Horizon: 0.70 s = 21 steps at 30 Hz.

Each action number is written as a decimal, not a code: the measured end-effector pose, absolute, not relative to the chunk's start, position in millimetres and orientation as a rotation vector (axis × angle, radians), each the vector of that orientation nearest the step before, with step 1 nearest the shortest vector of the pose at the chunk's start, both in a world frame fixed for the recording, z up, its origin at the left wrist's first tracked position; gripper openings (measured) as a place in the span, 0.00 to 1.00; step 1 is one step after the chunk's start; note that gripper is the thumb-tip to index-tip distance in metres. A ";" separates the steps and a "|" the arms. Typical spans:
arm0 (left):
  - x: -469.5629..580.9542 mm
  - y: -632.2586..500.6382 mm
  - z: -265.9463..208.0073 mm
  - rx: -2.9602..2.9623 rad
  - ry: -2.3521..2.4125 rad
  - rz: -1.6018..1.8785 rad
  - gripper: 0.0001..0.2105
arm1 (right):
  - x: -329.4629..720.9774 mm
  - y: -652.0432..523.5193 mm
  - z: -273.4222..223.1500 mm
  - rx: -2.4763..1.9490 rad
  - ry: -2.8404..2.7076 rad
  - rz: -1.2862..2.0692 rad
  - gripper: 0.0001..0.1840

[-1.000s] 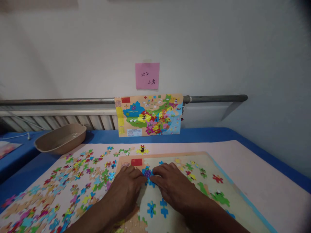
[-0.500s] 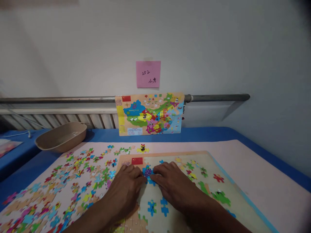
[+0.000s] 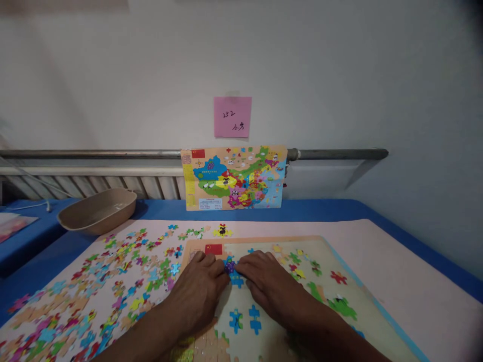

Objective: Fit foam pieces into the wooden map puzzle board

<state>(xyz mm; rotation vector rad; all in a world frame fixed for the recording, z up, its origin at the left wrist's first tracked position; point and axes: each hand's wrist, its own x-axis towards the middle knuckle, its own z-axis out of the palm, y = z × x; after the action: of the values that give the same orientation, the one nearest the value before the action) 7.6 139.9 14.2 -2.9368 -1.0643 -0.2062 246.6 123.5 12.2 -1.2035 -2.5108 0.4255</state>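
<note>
My left hand (image 3: 204, 286) is on the left side of a small joined patch of blue puzzle pieces (image 3: 236, 280) with purple grapes (image 3: 230, 266) printed on it. Its fingers are curled, with thumb and fingertips at the patch's edge. From the other side my right hand (image 3: 268, 281) pinches at the same patch, its fingertips partly hidden. Under both hands lies the puzzle board (image 3: 332, 327), its left border joined below a red flag piece (image 3: 213, 249). Nearer me on the board lie two blue bits, one with a dark mark (image 3: 236, 321) and one joined pair (image 3: 255, 320).
Loose puzzle pieces (image 3: 124, 281) cover the left of the pink sheet (image 3: 407, 266). A beige basin (image 3: 98, 211) stands at the back left. Against the pipe (image 3: 339, 153) leans a printed map picture (image 3: 234, 178). Green loose pieces (image 3: 341, 306) lie on the board's right.
My right fingers have shifted slightly left over the grape print, covering more of it. My left hand stays nearly in place. The whole view has tilted a little.
</note>
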 end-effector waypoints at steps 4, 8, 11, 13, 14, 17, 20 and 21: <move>6.1 141.8 9.4 -2.917 -1.038 -0.280 0.02 | 245.0 124.7 15.3 -1.181 -2.545 0.366 0.16; 7.1 144.4 9.0 -2.906 -1.007 -0.261 0.03 | 244.4 126.0 13.0 -1.200 -2.605 0.290 0.16; 8.4 144.7 11.3 -2.902 -1.014 -0.260 0.05 | 245.7 125.9 11.0 -1.182 -2.533 0.335 0.17; 9.0 143.9 13.0 -2.914 -1.038 -0.255 0.05 | 247.1 125.5 11.7 -1.175 -2.434 0.386 0.18; 9.2 143.4 13.7 -2.922 -1.051 -0.250 0.04 | 247.9 125.2 12.6 -1.175 -2.389 0.397 0.18; 9.6 142.5 14.4 -2.931 -1.062 -0.239 0.03 | 249.3 124.7 15.5 -1.182 -2.346 0.368 0.16; 9.2 142.8 13.9 -2.924 -1.044 -0.252 0.04 | 248.4 124.3 13.9 -1.221 -2.386 0.337 0.11; 8.9 143.0 13.8 -2.924 -1.036 -0.248 0.03 | 247.8 124.3 12.4 -1.242 -2.391 0.337 0.12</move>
<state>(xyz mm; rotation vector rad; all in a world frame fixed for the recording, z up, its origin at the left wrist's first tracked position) 8.9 143.0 13.8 -2.9244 -1.0360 -0.2482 247.8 124.3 12.4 -1.2417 -2.3913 0.3374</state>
